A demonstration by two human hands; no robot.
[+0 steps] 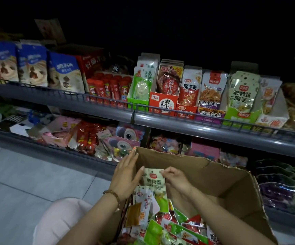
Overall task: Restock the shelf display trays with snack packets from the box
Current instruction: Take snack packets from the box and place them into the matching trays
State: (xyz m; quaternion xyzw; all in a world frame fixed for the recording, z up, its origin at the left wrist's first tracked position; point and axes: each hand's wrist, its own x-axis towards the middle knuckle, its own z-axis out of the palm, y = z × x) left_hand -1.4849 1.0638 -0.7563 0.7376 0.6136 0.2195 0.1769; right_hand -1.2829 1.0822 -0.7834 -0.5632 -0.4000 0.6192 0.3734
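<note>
Hands over box (214,177): right hand (176,179) pinches packet (154,181) by its top, left hand (125,175) flat-fingered beside it; thin pinch may slip, dropping it.

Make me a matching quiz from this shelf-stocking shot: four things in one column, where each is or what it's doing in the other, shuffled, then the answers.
Column one
1. left hand
2. right hand
3. blue-and-white bags
4. red display tray

Column two
A. on the upper shelf, just right of the bright green tray
B. pinches the top of a pale green packet
C. upper shelf, far left
D. fingers straight, at the cardboard box's left wall

Pairs: 1-D, 2-B, 3-C, 4-A
</note>
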